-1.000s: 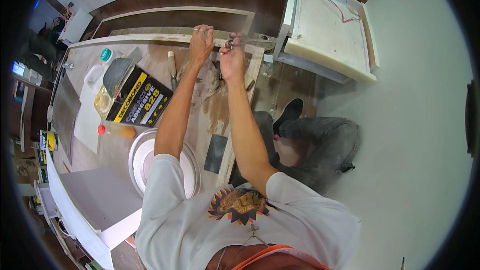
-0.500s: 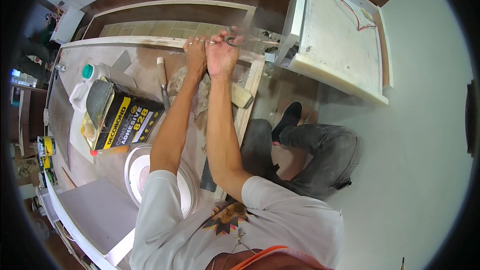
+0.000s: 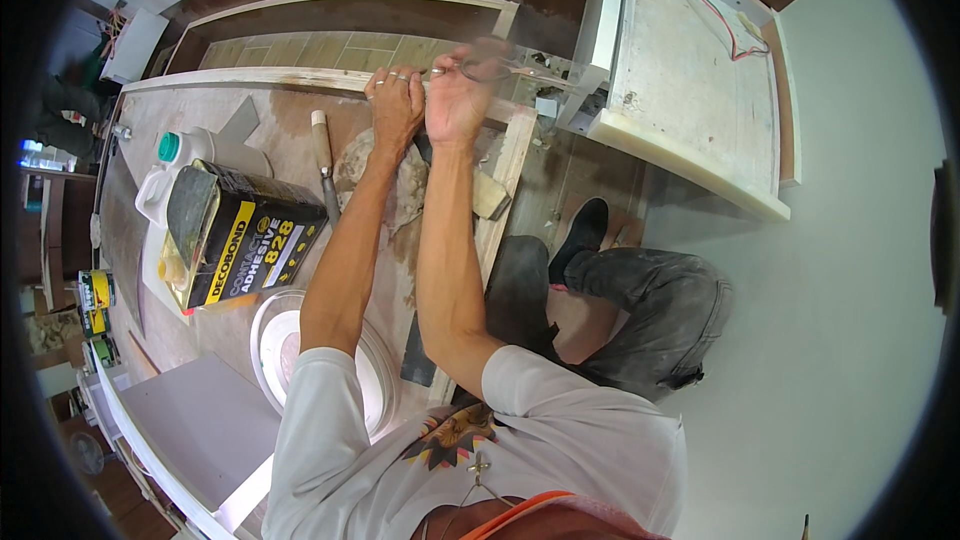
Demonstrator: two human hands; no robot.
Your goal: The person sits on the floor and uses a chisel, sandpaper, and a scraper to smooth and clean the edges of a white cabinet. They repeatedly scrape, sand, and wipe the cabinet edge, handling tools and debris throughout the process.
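We see the bench (image 3: 180, 102) as the largest thing, its dusty top stained brown in patches and edged along the far side by a pale wooden rail (image 3: 290, 78). Right of it we have an open white drawer-like box (image 3: 700, 90), a red wire lying inside. Low on the left stands a pale grey open box (image 3: 205, 430). Next in size comes the black and yellow tin (image 3: 262, 240), to the left of the left forearm, and nearer us a round white container (image 3: 290, 325), partly hidden by that forearm. Just beyond the tin we find a white jug (image 3: 228, 152) with a green cap. A crumpled, stained rag (image 3: 398, 190) lies partly behind the forearms, and a wooden-handled tool (image 3: 321, 140) lies just left of it.

The left hand (image 3: 398, 105) is at the far rail, its fingers curled; we cannot tell whether they grip anything. Close beside it, the right hand (image 3: 458, 105) is palm up, its fingers closed on the looped handles of what look like scissors. On the bench's right side we spot a dark flat piece (image 3: 416, 355) and a small wooden block (image 3: 490, 197). The scissors (image 3: 490, 58), blurred, sit above the far right corner, pointing toward the drawer-like box.
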